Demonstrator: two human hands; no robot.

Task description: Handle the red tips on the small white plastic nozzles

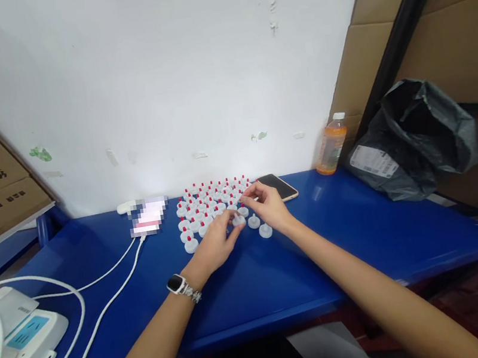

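Note:
White round caps with thin nozzles and small red tips stand in rows on the blue table, one of them a front cap. My left hand, with a watch at its wrist, is closed on a white nozzle cap that shows no red tip. Just beyond it, my right hand pinches thumb and forefinger together above the rows; what lies between them is too small to make out. Below the right hand stand a bare-nozzle cap and another bare-nozzle cap.
A dark-screened phone lies behind my right hand. A plugged-in phone lies left of the caps, its white cable running to a power strip. An orange drink bottle and black plastic bag stand right.

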